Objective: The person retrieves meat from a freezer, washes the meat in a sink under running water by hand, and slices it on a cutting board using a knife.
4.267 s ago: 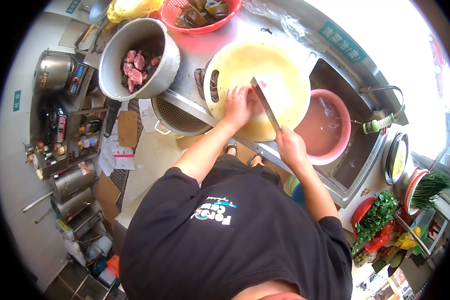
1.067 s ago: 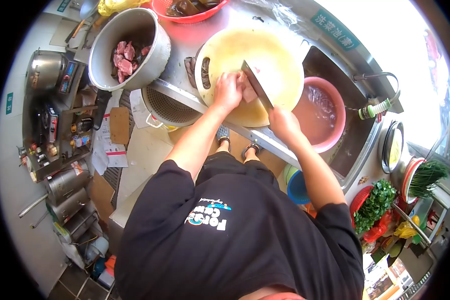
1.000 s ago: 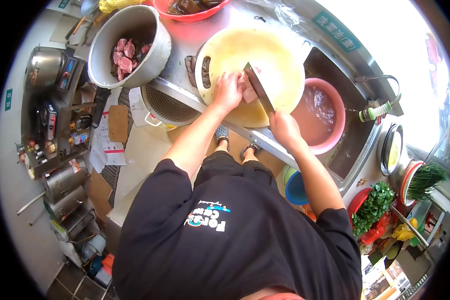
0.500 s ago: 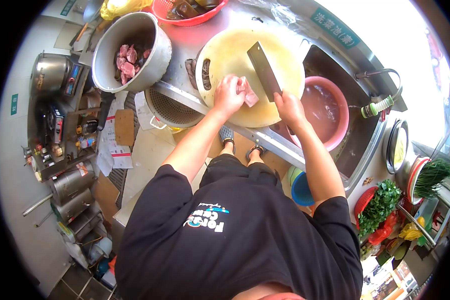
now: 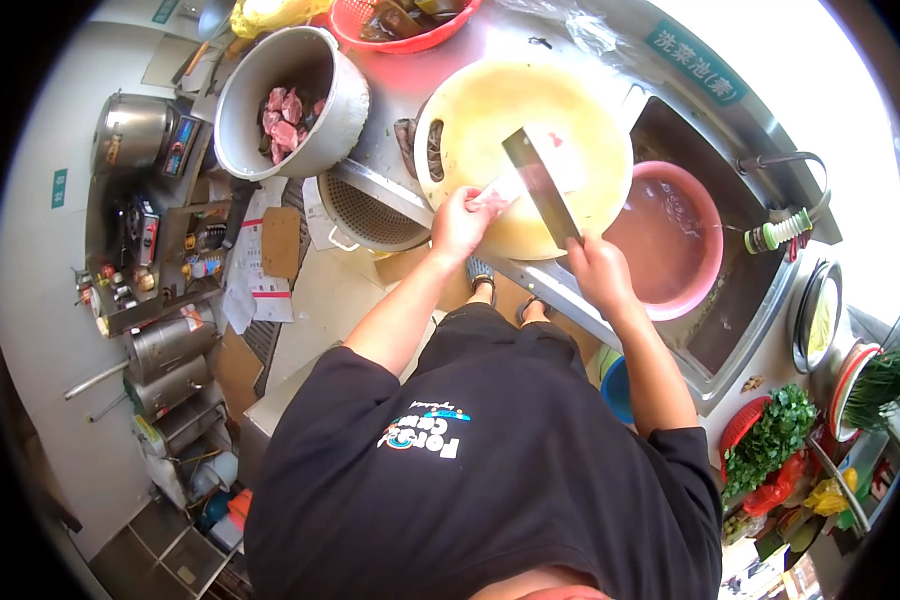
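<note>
My right hand (image 5: 600, 268) is wrapped round the handle of a cleaver (image 5: 542, 185), its broad blade over the round cutting board (image 5: 480, 95). With my left hand (image 5: 459, 225) I grip a pale pink piece of raw meat (image 5: 498, 194) near the board's front edge, just left of the blade. Whether the blade touches the meat I cannot tell. A small pink scrap (image 5: 556, 140) shows on the board beyond the blade. Chunks of raw meat (image 5: 288, 120) lie in the deep metal pot (image 5: 345, 100) to the left.
Right of the board, a pink basin (image 5: 712, 240) of cloudy water stands in the sink (image 5: 740, 300), near the tap (image 5: 785, 160). A red basket (image 5: 400, 42) is behind the board. A perforated strainer (image 5: 375, 212) sits below the counter edge. Leafy greens (image 5: 770, 440) are at right.
The view has shifted, so the scene sits further right. My left hand has drawn the meat toward the board's near edge. The cleaver stays in my right hand, lower on the board.
</note>
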Tool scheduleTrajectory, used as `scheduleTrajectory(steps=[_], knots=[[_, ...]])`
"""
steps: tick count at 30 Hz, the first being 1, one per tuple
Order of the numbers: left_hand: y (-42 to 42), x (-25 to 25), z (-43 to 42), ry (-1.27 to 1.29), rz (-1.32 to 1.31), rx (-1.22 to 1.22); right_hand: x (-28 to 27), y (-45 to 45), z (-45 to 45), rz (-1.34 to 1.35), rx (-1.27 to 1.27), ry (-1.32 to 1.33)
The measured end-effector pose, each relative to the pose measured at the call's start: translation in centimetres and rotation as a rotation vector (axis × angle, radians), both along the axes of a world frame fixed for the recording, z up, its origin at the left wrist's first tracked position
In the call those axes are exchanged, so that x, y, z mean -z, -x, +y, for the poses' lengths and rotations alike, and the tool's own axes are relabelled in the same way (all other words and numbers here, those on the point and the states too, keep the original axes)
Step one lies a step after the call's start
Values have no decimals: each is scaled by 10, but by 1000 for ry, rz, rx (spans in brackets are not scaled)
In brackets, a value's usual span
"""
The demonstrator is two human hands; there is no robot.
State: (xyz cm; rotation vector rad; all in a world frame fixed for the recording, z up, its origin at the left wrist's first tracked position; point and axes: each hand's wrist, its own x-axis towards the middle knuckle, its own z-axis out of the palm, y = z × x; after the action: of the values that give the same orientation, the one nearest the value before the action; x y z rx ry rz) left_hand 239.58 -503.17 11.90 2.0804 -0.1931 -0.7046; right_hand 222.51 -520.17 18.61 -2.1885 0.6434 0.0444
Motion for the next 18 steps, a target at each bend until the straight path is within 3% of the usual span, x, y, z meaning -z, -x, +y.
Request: scheduleTrajectory(steps=[1, 3, 7, 18], knots=[[4, -3, 0, -3, 3, -9, 4, 5, 2, -32, -47, 48], [12, -7, 3, -250, -826, 122, -6, 8, 6, -22, -103, 79], [15, 4, 13, -148, -829, 295, -16, 7, 8, -29, -202, 155], [19, 8, 10, -31, -820, 286, -30, 16, 15, 117, -305, 183]])
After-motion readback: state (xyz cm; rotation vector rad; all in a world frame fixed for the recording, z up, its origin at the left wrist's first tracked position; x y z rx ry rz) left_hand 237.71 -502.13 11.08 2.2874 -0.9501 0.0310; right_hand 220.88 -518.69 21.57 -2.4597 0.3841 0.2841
